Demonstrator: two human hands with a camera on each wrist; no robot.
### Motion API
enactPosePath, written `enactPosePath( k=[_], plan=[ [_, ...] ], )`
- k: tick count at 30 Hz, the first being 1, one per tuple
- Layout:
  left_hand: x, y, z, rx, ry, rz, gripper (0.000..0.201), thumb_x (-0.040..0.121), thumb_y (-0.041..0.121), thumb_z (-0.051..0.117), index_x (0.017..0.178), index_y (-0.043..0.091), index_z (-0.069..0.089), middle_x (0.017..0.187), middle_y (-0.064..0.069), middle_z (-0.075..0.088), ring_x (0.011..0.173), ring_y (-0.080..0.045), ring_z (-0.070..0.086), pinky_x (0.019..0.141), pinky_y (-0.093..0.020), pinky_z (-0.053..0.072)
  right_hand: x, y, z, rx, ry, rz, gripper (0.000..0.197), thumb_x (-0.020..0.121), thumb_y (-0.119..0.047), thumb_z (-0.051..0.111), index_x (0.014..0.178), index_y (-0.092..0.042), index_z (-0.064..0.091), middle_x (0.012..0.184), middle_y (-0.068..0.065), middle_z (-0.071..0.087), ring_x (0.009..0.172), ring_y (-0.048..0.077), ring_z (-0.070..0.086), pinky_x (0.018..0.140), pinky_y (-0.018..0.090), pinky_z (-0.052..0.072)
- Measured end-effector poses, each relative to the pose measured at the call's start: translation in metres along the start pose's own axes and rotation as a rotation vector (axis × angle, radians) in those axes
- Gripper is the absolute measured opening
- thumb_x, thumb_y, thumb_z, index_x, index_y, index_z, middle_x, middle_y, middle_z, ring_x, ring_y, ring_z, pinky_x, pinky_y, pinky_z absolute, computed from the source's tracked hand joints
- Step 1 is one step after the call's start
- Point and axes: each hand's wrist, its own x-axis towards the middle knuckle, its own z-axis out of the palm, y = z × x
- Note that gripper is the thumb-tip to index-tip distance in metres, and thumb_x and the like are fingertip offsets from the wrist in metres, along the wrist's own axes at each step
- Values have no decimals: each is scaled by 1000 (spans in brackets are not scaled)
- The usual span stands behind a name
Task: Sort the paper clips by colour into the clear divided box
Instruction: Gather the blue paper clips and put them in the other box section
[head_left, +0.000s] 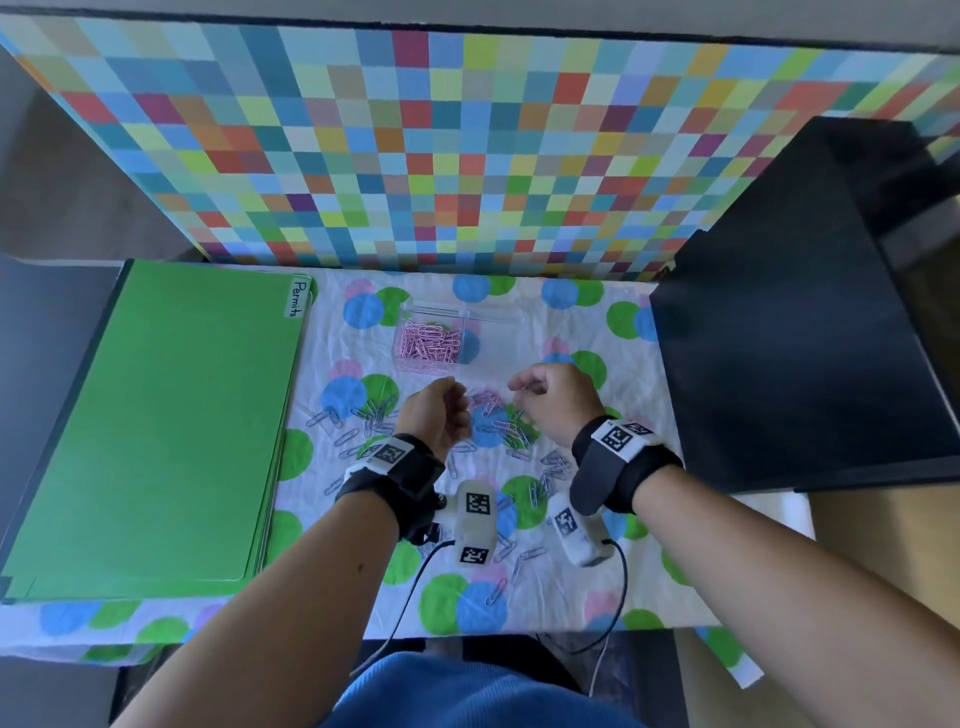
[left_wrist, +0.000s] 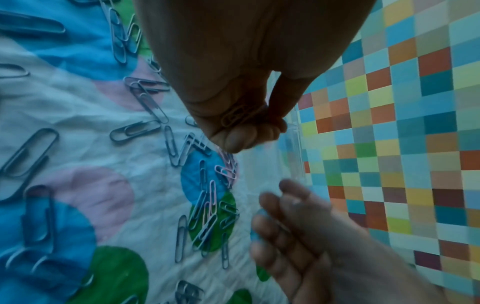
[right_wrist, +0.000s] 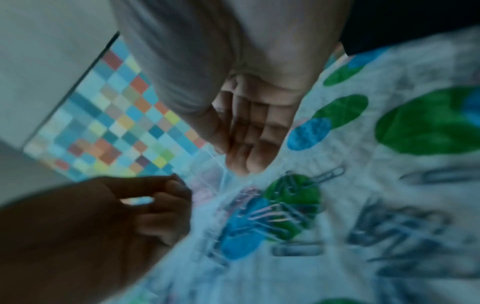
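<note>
The clear divided box (head_left: 483, 315) stands at the back of the dotted cloth (head_left: 613, 561); its left compartment holds a heap of pink clips (head_left: 428, 345). Loose blue-grey clips (head_left: 375, 415) and a few pink ones (head_left: 485, 402) lie scattered in front of it. My left hand (head_left: 460, 397) hovers just before the box and pinches a pink clip (left_wrist: 235, 115) between thumb and fingers. My right hand (head_left: 519, 387) hovers beside it, fingers loosely bent (right_wrist: 241, 131), with nothing seen in it. Pink and blue-grey clips (left_wrist: 210, 205) lie below both hands.
A stack of green folders (head_left: 150, 426) labelled "Permits" covers the left of the table. A black panel (head_left: 789, 338) rises at the right. The chequered wall (head_left: 467, 156) stands right behind the box. More clips (head_left: 519, 558) lie near the front edge.
</note>
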Motion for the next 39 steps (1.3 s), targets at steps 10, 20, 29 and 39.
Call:
enactPosePath(
  k=[10, 20, 29, 39],
  plan=[
    [17, 12, -14, 1240, 210, 419, 8, 85, 27, 62, 91, 22, 64, 80, 2, 61, 71, -16, 56, 66, -24, 42, -7, 18, 10, -696, -194, -248, 19, 88, -23, 60, 106, -20, 65, 105, 2, 55, 96, 23, 57, 75, 32, 46],
    [22, 11, -8, 1585, 166, 544, 18, 88, 30, 56, 104, 26, 62, 101, -7, 68, 89, -27, 63, 70, -30, 47, -2, 6, 21, -924, -232, -391, 16, 86, 0, 49, 95, -2, 63, 99, 12, 57, 94, 29, 55, 67, 35, 42],
    [19, 9, -9, 1582, 129, 419, 18, 86, 25, 48, 89, 10, 58, 91, -11, 65, 81, -29, 61, 68, -33, 50, 0, -1, 21, -922, -299, -264, 24, 89, -7, 48, 112, -5, 55, 111, 12, 55, 101, 29, 53, 77, 37, 44],
    [8, -1, -27, 792, 15, 377, 17, 85, 9, 63, 101, 10, 64, 73, 1, 60, 63, -14, 53, 66, -28, 46, 0, -4, 6, -175, -158, -86, 20, 94, -23, 52, 85, -6, 59, 77, 4, 61, 69, 15, 56, 64, 30, 47]
  ],
)
